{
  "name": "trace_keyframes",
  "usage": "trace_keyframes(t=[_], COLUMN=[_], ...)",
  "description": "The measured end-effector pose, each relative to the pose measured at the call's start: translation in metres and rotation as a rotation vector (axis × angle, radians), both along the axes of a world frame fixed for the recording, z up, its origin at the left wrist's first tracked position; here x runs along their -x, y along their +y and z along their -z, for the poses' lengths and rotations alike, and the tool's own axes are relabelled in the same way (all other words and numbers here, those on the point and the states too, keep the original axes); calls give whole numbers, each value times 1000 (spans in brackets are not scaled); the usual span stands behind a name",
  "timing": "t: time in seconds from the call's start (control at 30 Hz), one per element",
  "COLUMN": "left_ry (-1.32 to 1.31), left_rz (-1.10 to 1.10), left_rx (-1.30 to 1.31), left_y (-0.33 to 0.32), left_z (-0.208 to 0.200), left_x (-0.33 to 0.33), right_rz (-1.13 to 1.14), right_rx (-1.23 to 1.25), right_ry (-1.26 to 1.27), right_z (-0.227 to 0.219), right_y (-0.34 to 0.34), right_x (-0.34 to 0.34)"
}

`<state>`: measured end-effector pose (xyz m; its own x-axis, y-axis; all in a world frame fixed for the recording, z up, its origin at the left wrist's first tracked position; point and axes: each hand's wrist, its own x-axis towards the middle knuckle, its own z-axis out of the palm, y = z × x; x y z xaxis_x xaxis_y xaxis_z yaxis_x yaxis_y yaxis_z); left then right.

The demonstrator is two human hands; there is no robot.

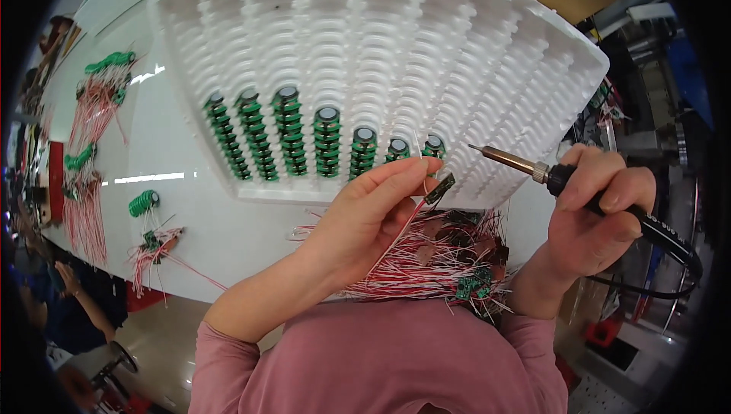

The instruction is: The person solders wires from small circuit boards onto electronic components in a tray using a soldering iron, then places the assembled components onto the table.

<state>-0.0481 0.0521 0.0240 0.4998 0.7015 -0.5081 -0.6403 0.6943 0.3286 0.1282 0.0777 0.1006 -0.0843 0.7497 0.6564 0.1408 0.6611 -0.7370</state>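
Note:
My left hand (pixel 358 216) pinches a small green circuit board (pixel 439 189) with red and white wires, above the near edge of a white foam tray (pixel 282 191). A thin pale strand rises from the fingertips; whether it is wire or solder I cannot tell. Wrapped around the black handle of a soldering iron (pixel 525 166) is my right hand (pixel 598 216). The iron's metal tip points left, apart from the board. Rows of green cylindrical parts with grey round tops (pixel 327 140) fill the tray's near grooves; my left fingers cover some of them.
A heap of red and white wires with small boards (pixel 411 258) lies between my forearms. More green cylinders (pixel 143 202) and wired bundles (pixel 95 102) are on the white table at left. The iron's black cable (pixel 685 258) loops at right. Another person's arm (pixel 91 303) shows lower left.

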Motion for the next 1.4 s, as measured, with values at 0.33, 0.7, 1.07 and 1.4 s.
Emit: trace_keyframes(t=[0.33, 0.7, 1.07, 1.4], left_ry=[24, 64, 100, 36], left_rz=[26, 76, 28, 62], left_rx=[13, -137, -179, -145], left_y=[-6, -6, -9, -5], left_z=[-17, -4, -2, 1], left_x=[14, 12, 4, 3], right_rz=[-115, -15, 14, -29], right_rx=[170, 159, 167, 245], right_ry=[60, -54, 10, 95], right_z=[0, 9, 9, 14], right_y=[1, 0, 0, 0], right_x=[21, 17, 15, 25])
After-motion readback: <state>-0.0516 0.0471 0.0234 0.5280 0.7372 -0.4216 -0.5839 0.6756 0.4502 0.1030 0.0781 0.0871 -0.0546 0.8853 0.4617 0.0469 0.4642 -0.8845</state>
